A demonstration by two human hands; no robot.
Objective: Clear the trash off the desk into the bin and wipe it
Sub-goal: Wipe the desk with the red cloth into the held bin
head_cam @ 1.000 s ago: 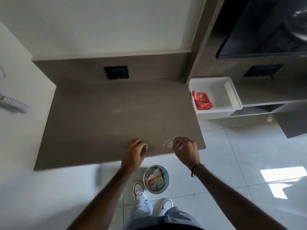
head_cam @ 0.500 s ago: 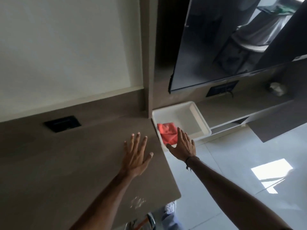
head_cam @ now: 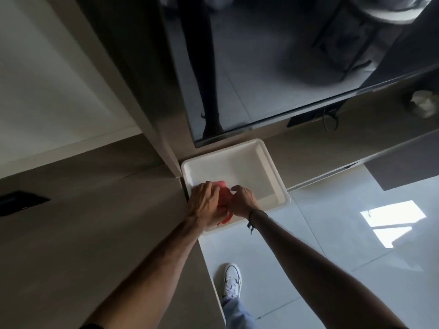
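A red cloth (head_cam: 224,197) lies in the near left part of a white plastic tub (head_cam: 261,172) that stands just right of the brown desk (head_cam: 95,233). Both hands are inside the tub on the cloth. My left hand (head_cam: 205,201) covers its left side with fingers curled over it. My right hand (head_cam: 242,199) grips its right side, fingers closed on the fabric. Most of the cloth is hidden between the hands; a red corner shows below them. The bin is out of view.
A dark TV screen (head_cam: 273,67) hangs above the tub. A black socket plate (head_cam: 21,201) sits in the desk's back panel at left. A crumpled white object (head_cam: 422,104) lies on the shelf at far right. Glossy floor tiles and my white shoe (head_cam: 231,281) are below.
My view swung right from the desk's front edge to the tub. Both hands left the desk, reached into the tub and closed on the red cloth.
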